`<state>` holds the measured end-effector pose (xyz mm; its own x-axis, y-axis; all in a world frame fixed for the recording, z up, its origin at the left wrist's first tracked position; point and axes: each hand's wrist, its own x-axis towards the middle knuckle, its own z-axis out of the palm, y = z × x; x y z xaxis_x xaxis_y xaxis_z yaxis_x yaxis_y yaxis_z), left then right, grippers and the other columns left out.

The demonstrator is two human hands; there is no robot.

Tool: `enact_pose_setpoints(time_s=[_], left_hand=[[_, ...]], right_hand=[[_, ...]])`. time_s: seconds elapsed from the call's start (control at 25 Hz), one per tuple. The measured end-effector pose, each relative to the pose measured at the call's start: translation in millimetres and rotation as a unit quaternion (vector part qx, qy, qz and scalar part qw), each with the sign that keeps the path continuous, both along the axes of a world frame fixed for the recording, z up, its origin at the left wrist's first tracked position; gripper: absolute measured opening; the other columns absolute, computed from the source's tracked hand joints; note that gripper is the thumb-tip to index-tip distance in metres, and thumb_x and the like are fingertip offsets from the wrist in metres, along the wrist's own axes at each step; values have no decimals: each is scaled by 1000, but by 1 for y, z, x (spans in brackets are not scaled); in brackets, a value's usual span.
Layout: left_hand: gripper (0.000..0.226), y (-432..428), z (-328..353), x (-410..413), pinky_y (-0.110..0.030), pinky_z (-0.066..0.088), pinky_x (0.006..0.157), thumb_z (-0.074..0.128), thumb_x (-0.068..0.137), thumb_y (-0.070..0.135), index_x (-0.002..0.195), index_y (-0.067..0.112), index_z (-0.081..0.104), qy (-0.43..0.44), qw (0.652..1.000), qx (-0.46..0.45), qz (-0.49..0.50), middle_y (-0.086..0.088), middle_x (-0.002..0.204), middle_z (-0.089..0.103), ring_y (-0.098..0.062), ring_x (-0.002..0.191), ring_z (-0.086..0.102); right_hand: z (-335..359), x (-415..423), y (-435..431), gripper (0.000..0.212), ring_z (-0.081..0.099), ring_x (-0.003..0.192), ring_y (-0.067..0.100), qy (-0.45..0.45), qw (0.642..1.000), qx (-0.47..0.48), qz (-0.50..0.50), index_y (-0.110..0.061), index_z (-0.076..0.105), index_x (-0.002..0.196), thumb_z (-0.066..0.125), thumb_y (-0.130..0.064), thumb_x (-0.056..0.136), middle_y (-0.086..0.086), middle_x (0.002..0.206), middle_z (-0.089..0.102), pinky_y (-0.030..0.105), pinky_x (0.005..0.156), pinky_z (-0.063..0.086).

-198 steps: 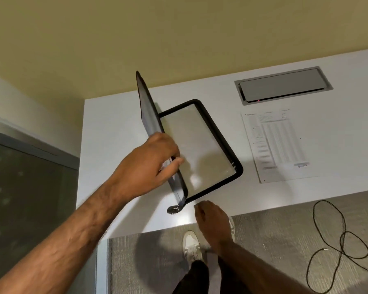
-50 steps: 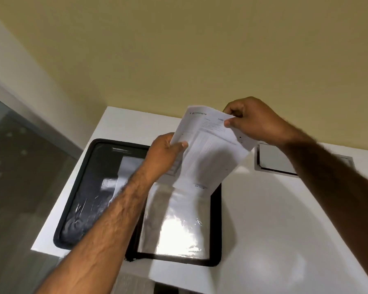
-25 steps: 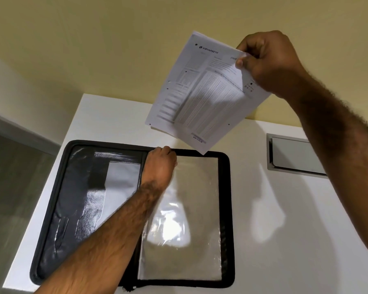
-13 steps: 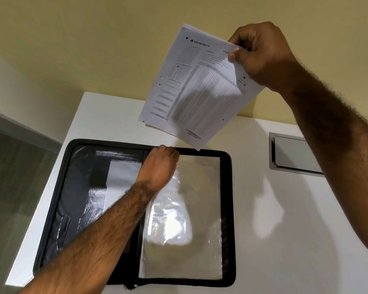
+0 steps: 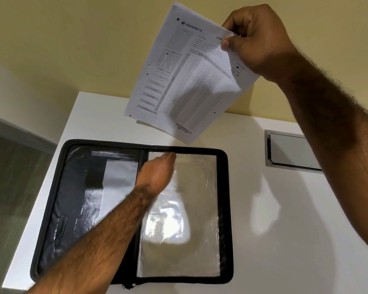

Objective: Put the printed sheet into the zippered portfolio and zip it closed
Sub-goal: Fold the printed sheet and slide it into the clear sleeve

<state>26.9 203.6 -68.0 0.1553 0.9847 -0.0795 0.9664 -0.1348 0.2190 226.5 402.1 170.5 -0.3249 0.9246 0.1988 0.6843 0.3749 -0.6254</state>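
The black zippered portfolio (image 5: pixel 226 209) lies open flat on the white table (image 5: pixel 274 230). Its right half holds a clear plastic sleeve (image 5: pixel 191 219); its left half has dark pockets. My left hand (image 5: pixel 157 172) rests at the sleeve's top edge near the spine, fingers together; whether it pinches the plastic I cannot tell. My right hand (image 5: pixel 255 39) holds the printed sheet (image 5: pixel 187 81) by its top right corner, in the air above the portfolio's far edge. The sheet hangs tilted, its lowest corner just above the zipper rim.
A grey recessed cable hatch (image 5: pixel 291 151) is set in the table to the right of the portfolio. A yellow wall stands behind the table. The table's left edge drops off to a grey floor (image 5: pixel 9 187).
My right hand has lifted the sheet higher, away from the portfolio. My left hand let go of the sheet two seconds ago and now stays at the sleeve's top edge.
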Motion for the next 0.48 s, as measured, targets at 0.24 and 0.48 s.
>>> enact_pose_setpoints(time_s=[0.24,0.48], left_hand=[[21,5,-1,-4,-30,53,63,44,97,28,115,29,54,-133,988,-41,59,9,86,66,-15,69,64],[22,-9,-11,-3,-29,53,78,46,97,24,106,28,65,-159,984,-26,75,10,106,68,-14,92,64]], right_hand=[[-4,-1,4,16,61,74,10,37,999,-30,0,-5,72,91,63,-15,84,1,86,67,24,66,49],[-18,-8,9,16,62,73,11,54,995,-79,15,-2,73,92,65,-10,80,12,88,71,25,65,49]])
